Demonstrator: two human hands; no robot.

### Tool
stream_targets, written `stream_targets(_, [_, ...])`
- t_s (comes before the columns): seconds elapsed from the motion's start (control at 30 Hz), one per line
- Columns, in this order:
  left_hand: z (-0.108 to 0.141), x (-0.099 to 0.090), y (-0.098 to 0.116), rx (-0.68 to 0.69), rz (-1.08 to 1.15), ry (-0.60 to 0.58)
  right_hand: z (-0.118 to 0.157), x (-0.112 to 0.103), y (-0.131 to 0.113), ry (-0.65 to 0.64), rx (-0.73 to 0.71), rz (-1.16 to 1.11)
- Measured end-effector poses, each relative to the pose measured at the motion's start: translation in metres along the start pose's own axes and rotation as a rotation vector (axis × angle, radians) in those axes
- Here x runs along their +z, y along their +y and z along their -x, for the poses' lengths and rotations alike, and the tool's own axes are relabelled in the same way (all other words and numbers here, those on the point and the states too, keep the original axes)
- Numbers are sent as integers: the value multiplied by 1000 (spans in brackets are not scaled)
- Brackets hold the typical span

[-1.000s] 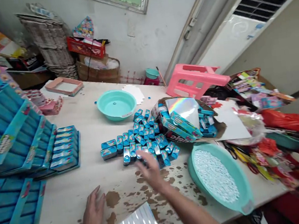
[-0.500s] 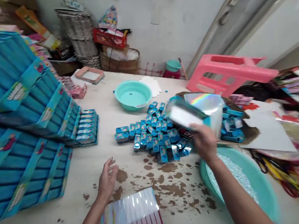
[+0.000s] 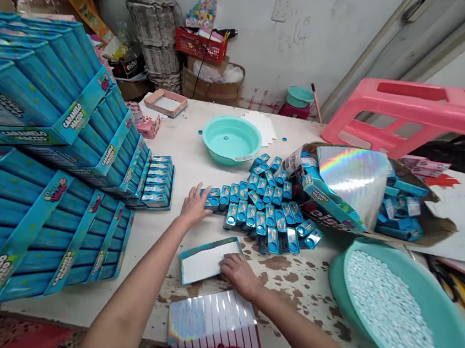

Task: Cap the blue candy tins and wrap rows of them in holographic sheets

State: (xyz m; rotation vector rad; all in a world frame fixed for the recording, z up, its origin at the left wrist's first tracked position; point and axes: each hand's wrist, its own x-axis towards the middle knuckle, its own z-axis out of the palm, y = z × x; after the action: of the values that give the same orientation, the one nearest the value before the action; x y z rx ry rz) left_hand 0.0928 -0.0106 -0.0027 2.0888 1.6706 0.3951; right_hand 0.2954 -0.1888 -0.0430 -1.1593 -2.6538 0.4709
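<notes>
My left hand (image 3: 194, 204) is at the left end of a cluster of small blue tin-like boxes (image 3: 260, 221), fingers apart and reaching the end boxes. A shallow blue display tray (image 3: 208, 262) with a white inside lies on the table in front of me. My right hand (image 3: 238, 273) grips the tray's right front edge, its fingertips over the rim. Just below the tray lies a shiny, striped holographic sheet (image 3: 212, 320).
Blue filled display boxes (image 3: 56, 120) are stacked at left. A turquoise basin (image 3: 232, 141) stands behind the cluster; another basin (image 3: 339, 284) of small white pieces is at right. Beside it lie an open carton (image 3: 441, 224) and a pink plastic stool (image 3: 408, 105).
My right hand has brought the tray from beside the carton down to the table in front of me. My left hand has moved forward to the small boxes. The view has shifted.
</notes>
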Motion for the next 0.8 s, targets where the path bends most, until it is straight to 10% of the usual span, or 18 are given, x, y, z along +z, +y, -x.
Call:
stream_targets(0.3, [29, 47, 6, -251, -20, 133, -45, -38, 42, 344, 247, 23])
stream_targets(0.53, [35, 45, 6, -148, -4, 211, -76, -52, 85, 248, 193, 228])
stream_targets(0.8, [39, 37, 1, -349, -43, 264, -89, -60, 73, 168, 9, 254])
